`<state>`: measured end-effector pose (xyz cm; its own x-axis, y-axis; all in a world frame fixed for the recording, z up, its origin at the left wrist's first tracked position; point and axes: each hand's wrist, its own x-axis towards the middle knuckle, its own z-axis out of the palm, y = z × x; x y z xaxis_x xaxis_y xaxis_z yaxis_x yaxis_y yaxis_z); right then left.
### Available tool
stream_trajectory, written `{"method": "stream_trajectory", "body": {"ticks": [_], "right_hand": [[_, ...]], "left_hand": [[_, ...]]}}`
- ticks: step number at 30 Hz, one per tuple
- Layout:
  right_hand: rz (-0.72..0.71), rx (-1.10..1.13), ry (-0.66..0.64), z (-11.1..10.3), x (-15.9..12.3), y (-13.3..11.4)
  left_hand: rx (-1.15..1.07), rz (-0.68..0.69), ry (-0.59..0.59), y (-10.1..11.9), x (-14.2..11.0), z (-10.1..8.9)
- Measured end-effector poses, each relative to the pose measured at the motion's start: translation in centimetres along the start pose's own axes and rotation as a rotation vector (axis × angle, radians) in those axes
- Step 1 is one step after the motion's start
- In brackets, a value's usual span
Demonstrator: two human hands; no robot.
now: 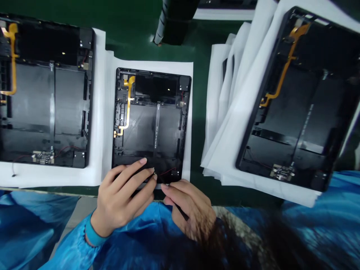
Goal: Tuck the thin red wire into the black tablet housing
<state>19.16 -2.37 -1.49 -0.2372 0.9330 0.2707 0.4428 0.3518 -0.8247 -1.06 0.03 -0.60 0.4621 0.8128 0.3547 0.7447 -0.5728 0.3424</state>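
Observation:
An open black tablet housing [152, 120] with a yellow flex cable [128, 101] lies on a white sheet [189, 112] in front of me. My left hand [123, 198] rests on its near edge, fingers pinched together over a small part beside a thin red wire [167, 171]. My right hand [188, 206] sits just right of it at the same edge, fingers closed round a thin dark tool [181, 212]. What the left fingers pinch is hidden.
A second open housing [45, 93] lies on a white sheet at the left. A third housing [303, 97] sits tilted on a stack of white sheets [225, 112] at the right. The green table [135, 33] runs behind, with a dark post [174, 20] at the back.

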Motion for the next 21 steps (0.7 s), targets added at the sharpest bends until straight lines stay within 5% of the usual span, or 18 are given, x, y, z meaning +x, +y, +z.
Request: {"method": "stream_trajectory", "body": {"ticks": [21], "right_hand": [[0.012,-0.055,-0.084,-0.29,0.28,-0.04]], "left_hand": [[-0.002,-0.013,-0.024,-0.17,-0.55,0.22]]}}
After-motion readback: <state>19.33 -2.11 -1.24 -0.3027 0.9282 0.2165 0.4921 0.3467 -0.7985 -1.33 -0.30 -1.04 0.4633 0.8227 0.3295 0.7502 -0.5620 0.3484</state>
